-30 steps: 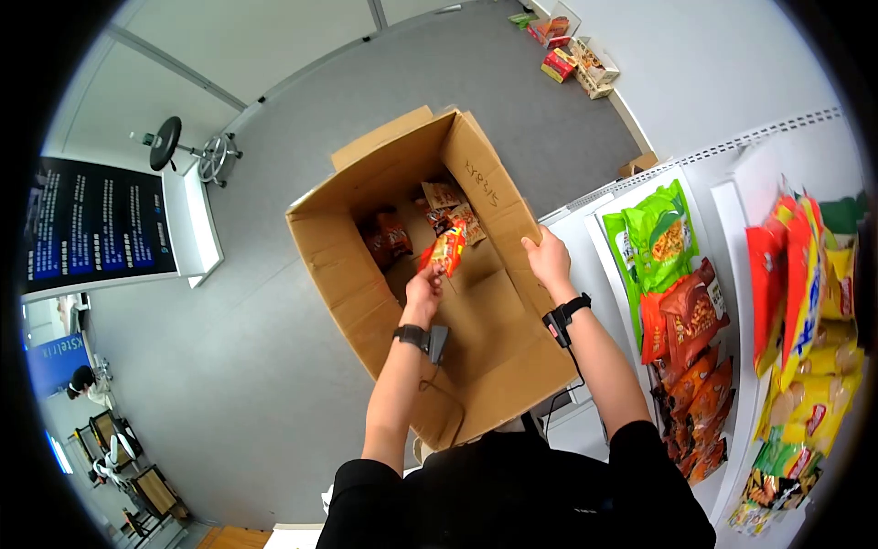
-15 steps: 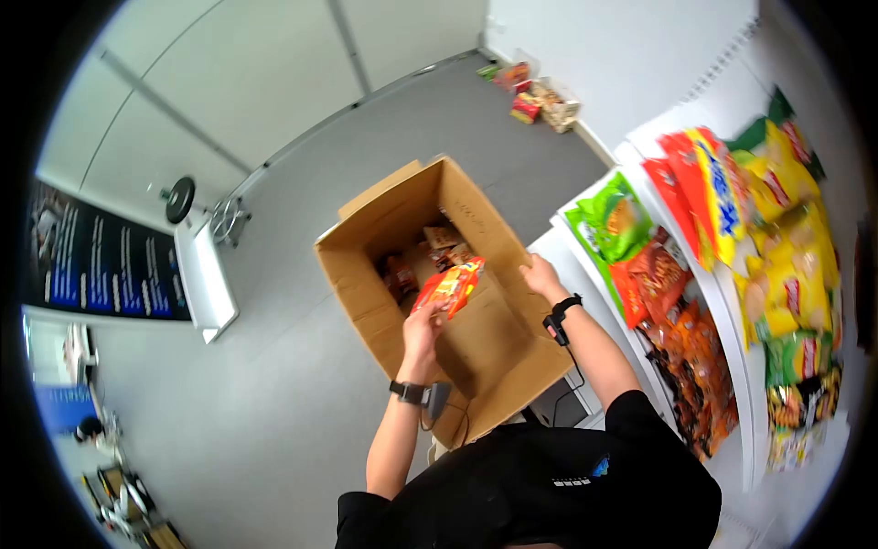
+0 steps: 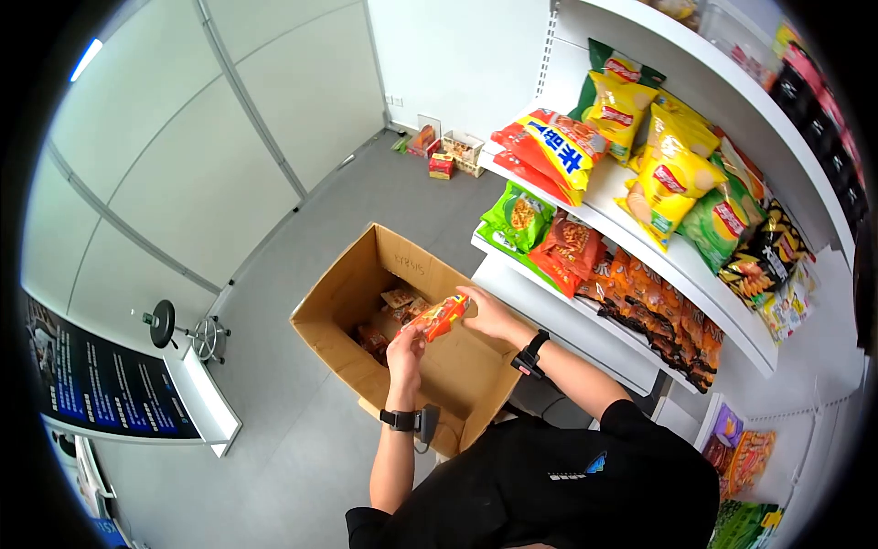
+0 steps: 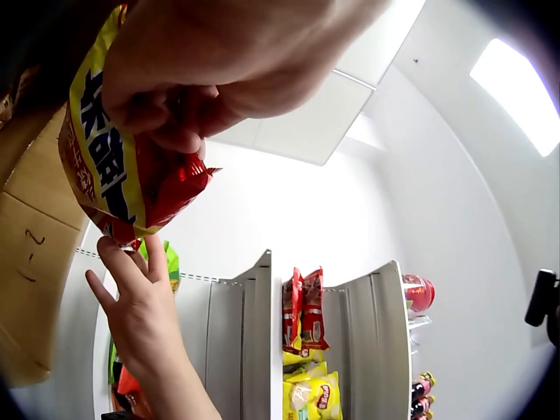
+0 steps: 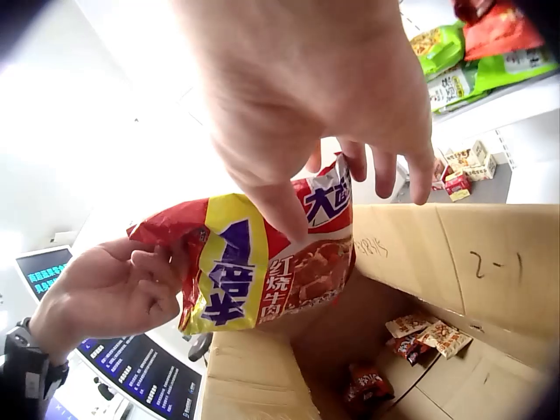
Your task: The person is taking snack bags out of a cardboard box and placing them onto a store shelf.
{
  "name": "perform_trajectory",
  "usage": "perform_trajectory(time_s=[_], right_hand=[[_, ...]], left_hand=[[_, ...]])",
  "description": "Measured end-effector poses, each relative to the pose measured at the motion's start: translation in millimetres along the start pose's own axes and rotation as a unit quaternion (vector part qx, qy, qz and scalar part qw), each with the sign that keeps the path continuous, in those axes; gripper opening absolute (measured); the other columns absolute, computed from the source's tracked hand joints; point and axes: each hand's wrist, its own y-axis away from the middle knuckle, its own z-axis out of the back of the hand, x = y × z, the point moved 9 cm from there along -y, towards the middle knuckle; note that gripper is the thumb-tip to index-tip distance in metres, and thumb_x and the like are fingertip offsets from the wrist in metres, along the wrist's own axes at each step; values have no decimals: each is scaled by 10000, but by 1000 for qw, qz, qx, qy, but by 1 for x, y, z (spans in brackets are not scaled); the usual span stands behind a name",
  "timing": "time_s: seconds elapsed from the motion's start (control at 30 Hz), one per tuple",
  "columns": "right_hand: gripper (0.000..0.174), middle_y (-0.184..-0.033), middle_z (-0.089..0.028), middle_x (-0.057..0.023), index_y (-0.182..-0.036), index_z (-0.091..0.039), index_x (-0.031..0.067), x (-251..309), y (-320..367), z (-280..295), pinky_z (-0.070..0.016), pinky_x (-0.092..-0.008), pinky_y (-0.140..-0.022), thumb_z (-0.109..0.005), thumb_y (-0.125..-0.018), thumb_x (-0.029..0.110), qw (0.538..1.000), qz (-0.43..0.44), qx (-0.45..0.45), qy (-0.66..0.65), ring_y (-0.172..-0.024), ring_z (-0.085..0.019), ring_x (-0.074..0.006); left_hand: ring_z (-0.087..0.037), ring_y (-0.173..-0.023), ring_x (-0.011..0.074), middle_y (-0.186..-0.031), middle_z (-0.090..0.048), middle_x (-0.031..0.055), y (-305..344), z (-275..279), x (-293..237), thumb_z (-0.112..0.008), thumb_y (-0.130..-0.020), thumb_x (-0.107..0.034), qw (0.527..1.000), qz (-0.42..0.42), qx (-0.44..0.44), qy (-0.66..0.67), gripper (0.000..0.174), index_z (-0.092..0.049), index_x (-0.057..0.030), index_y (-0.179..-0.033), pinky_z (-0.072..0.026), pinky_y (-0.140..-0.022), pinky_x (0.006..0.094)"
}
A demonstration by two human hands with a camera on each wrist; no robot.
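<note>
On a clock face laid over the head view, your largest neighbour is the white shelf unit [image 3: 605, 197], at two o'clock from the cardboard box [image 3: 409, 267]. The box stands open-topped in front of you. On the shelf unit, the yellow chip bags [image 3: 672, 178] sit at two o'clock from the packet you hold, and the red bags [image 3: 549, 151] at about one o'clock, with a similar yellow band.

That red-and-yellow packet [image 3: 442, 317] is up over the box's mouth, between your hands. The relation to mind looks to be its long axis, which runs from eight o'clock to two. Your left hand [image 3: 404, 355] has its fingers curled tight on the eight o'clock end. Your right hand [image 3: 494, 317] is the nearer one to the two o'clock end and to the shelf unit; its fingers are spread and fairly straight around that end, and you can't tell how firmly they touch it.

Smallest are the snack packs [image 5: 433, 337] down inside the box, at nine to ten o'clock from the packet in the head view.
</note>
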Motion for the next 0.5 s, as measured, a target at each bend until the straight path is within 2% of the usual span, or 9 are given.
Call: perform_trajectory(time_s=[0.17,0.27,0.3,0.4,0.5], right_hand=[[602,-1325,-400,-169,-1236,-477,65,28,22,19,-351,-370,-1011,-672,-668,93,998,57,2,-13,-1213,-409,-323],[571,-1334,-383,-175,-1206,-495,68,32,35,25,-346,-379,-1016,-682,-667,98,997,70,-31,24,-1210,-405,-337],[535,-1308,-420,-164,-1183,-509,71,39,41,28,-379,-368,-983,-687,-679,101,993,95,-53,40,-1172,-445,-326],[466,-1205,-523,-150,-1154,-537,67,52,52,27,-428,-361,-912,-667,-706,88,992,117,-36,12,-1083,-521,-312],[385,-1061,-601,-132,-1109,-568,52,55,65,22,-457,-362,-842,-647,-734,82,997,69,-16,23,-991,-572,-307]], left_hand=[[-478,-627,56,-702,-571,-20,18,-24,-23,-524,-887,-181,998,-21,51,-24,226,-651,3,-911,-351,-573,179],[-492,-631,58,-717,-589,-13,30,-34,-34,-525,-887,-172,997,-28,66,-30,214,-650,1,-899,-353,-571,181],[-499,-640,57,-746,-608,-7,33,-37,-35,-524,-888,-168,995,-30,85,-32,206,-648,-3,-901,-365,-581,183],[-498,-640,54,-757,-612,-7,42,-38,-33,-519,-892,-168,995,-15,93,-31,205,-643,-6,-914,-379,-597,185],[-496,-643,50,-758,-607,-13,51,-38,-33,-518,-894,-171,995,-13,93,-33,204,-638,-9,-920,-390,-610,187]])
